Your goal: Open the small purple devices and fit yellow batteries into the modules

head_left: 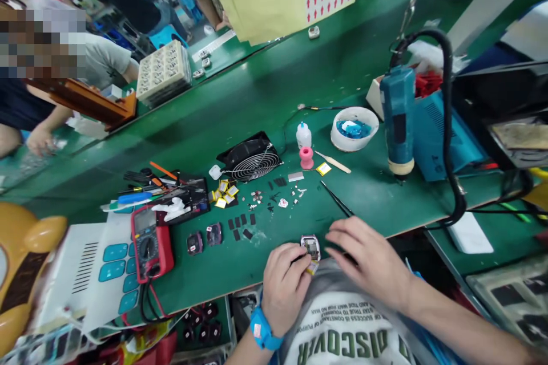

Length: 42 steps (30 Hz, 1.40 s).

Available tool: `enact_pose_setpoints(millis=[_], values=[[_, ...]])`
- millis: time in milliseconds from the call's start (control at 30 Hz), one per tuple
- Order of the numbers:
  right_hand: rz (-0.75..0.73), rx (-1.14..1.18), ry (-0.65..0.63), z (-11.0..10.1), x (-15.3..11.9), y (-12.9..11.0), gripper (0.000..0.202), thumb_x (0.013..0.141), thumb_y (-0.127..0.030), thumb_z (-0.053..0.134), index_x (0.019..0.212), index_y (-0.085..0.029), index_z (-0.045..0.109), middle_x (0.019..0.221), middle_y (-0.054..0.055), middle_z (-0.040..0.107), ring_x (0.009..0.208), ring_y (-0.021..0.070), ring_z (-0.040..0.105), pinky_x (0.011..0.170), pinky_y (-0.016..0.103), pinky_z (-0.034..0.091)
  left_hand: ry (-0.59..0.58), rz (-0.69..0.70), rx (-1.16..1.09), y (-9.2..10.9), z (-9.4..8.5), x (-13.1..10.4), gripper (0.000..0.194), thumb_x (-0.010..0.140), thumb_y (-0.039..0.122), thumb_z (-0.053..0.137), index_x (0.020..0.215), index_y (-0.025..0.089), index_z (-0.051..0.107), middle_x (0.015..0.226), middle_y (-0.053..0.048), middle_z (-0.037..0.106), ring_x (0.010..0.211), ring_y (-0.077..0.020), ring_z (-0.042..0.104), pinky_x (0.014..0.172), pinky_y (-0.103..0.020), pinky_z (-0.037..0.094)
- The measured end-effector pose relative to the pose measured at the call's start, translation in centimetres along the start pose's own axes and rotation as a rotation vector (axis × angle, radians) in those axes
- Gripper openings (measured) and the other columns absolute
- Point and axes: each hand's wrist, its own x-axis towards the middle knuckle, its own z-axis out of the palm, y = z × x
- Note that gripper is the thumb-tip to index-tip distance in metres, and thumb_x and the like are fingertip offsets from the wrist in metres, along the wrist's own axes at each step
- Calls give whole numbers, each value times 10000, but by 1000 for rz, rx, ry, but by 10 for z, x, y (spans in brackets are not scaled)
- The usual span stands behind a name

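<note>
Left hand: my left hand (285, 285) was curled narrow at the desk's near edge, fingers pinched on the small watch case (311, 247); a blue wrist strap (263, 331) sat on that wrist.
Right hand: my right hand (368, 259) lay just beside the case, fingers loosely bent; the black tweezers (337, 199) ran under its fingertips, and I could not tell whether it gripped them.
Watch case: it sat at the very front lip of the green desk (257, 108), touching the left fingers, with a small yellow piece just below it, probably a tag.
Near edge: the desk's front rim ran right under both hands, so I had little room toward my body.
Open room: a bare green strip lay to the right of the tweezers, before the blue hot-air tool (398, 120).
Left clutter: two more watch bodies (204, 238), dark pads and tiny parts lay well apart from the hands; the red multimeter (150, 242) stood further left, near the rim.
Far side: fan (252, 158), glue bottle (303, 135) and white bowl (354, 128) stood behind.
</note>
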Motion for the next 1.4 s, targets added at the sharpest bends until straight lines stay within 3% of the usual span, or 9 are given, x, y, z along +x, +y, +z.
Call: enact_pose_setpoints(millis=[200, 400, 500, 700, 900, 1000, 1100, 1167, 1400], values=[[206, -254, 52, -4, 9, 45, 296, 1291, -427, 665, 1067, -283, 796, 948, 121, 840, 824, 380, 848, 685, 481, 670, -70, 46, -3, -10, -4, 0, 422, 953, 28, 758, 1192, 338, 915, 1040, -17, 1020, 946, -350, 1007, 768, -499, 921], [337, -192, 25, -4, 17, 46, 330, 1200, -293, 649, 872, -329, 654, 794, 61, 774, 660, 308, 762, 599, 445, 472, -39, 32, -3, -9, 0, 2, 417, 954, 33, 752, 1177, 343, 921, 999, -32, 979, 936, -343, 979, 783, -503, 909], [396, -75, 24, -12, 16, 45, 336, 1178, -352, 662, 844, -340, 622, 757, 51, 778, 595, 289, 740, 542, 437, 437, 0, -2, -3, -6, 3, 1, 389, 965, 51, 723, 1153, 338, 905, 997, -32, 946, 875, -323, 948, 725, -481, 874], [506, 306, -7, -29, 10, 32, 445, 1236, -702, 699, 995, -330, 738, 676, -16, 794, 484, 264, 784, 481, 380, 669, 25, -25, 13, 1, 6, -4, 365, 983, 17, 752, 1178, 312, 847, 965, -17, 910, 868, -275, 928, 737, -416, 825], [599, 667, 65, -12, 3, 1, 612, 1090, -892, 889, 916, -305, 895, 910, 56, 931, 669, 338, 962, 638, 453, 872, 31, -11, 20, 2, 8, -5, 384, 981, 20, 744, 1208, 315, 842, 956, -13, 920, 861, -279, 924, 731, -434, 808], [584, 704, 68, 2, 2, -13, 465, 1071, -778, 971, 893, -348, 977, 849, 64, 952, 688, 364, 955, 603, 456, 857, 39, -9, 19, 1, 8, -6, 369, 985, 41, 751, 1207, 315, 859, 943, -14, 920, 849, -283, 921, 729, -433, 804], [575, 662, 46, 9, 2, -21, 185, 1112, -506, 969, 967, -397, 1009, 906, 59, 990, 764, 372, 970, 717, 474, 884, 36, -11, 21, 1, 8, -7, 348, 994, 53, 756, 1192, 315, 869, 940, -14, 921, 855, -280, 924, 745, -421, 805], [562, 641, 45, 12, 0, -21, 133, 1108, -390, 939, 995, -404, 1008, 935, 57, 1002, 796, 381, 974, 767, 496, 893, 33, -8, 20, 0, 7, -7, 334, 998, 55, 759, 1182, 310, 872, 937, -17, 920, 859, -279, 926, 749, -415, 805], [503, 633, 50, 19, -2, -18, 175, 1109, -361, 886, 974, -394, 992, 908, 29, 994, 743, 365, 951, 717, 499, 890, 48, 10, 10, 0, 9, -5, 287, 1029, 70, 752, 1174, 299, 845, 954, -24, 927, 841, -270, 910, 716, -417, 801]])
